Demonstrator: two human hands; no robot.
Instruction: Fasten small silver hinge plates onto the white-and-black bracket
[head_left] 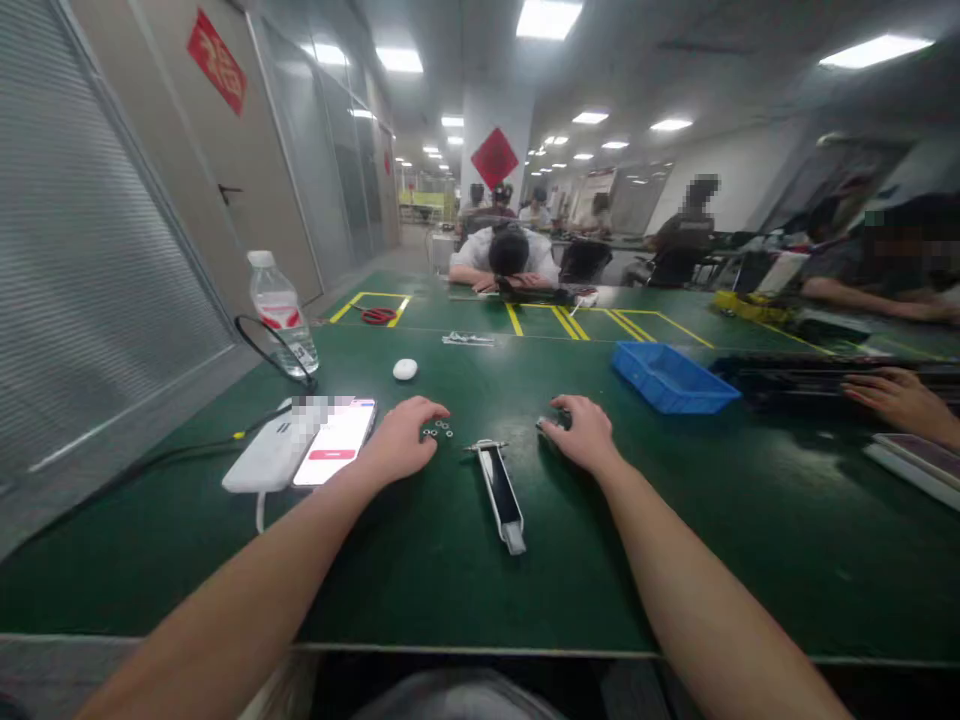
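My left hand (pixel 403 440) rests on the green table, thumb and forefinger apart, beside several small metal rings (pixel 439 431) that look like nuts or washers. To the right, my right hand (pixel 583 432) also lies on the table with thumb and forefinger spread. Small metal pieces (pixel 541 424) show just by its fingertips; their kind is too small to tell. Between both hands lies a long, narrow white frame (pixel 513 530) with a dark inside, a thin metal rod across its far end and a pale block at its near end. Neither hand touches it.
Left of my left hand lie a lit phone (pixel 336 445) and a white power bank (pixel 259 460) with cables. Behind them stands a water bottle (pixel 281 315). A white case (pixel 405 370), red-handled tool (pixel 378 315) and blue tray (pixel 671 380) are farther off. A co-worker's hand (pixel 900 400) is at right.
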